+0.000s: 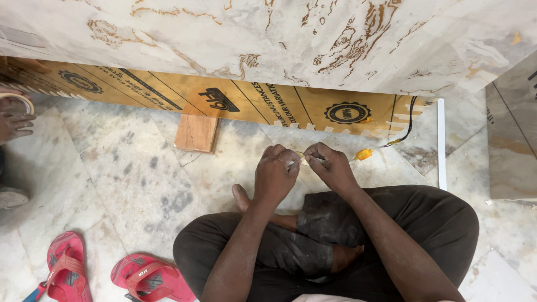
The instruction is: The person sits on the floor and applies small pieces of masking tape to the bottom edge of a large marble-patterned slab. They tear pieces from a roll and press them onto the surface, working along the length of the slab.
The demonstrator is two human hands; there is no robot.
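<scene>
I sit cross-legged on a marble floor [112, 162]. My left hand [275, 170] and my right hand [331, 165] meet in front of my knees, both pinching a thin pale wire [302, 157] stretched between them. The wire runs right to a small yellow connector [363, 154] lying on the floor, joined to a black cable [407, 126] that climbs the edge of a board. What exactly sits between my fingertips is too small to tell.
A marble-patterned panel [268, 39] with a yellow printed plywood edge [235, 100] stands ahead, a small wooden block [196, 133] under it. A white strip [442, 142] lies at right. Red sandals [70, 268] lie at lower left. Another person's foot [14, 120] shows at far left.
</scene>
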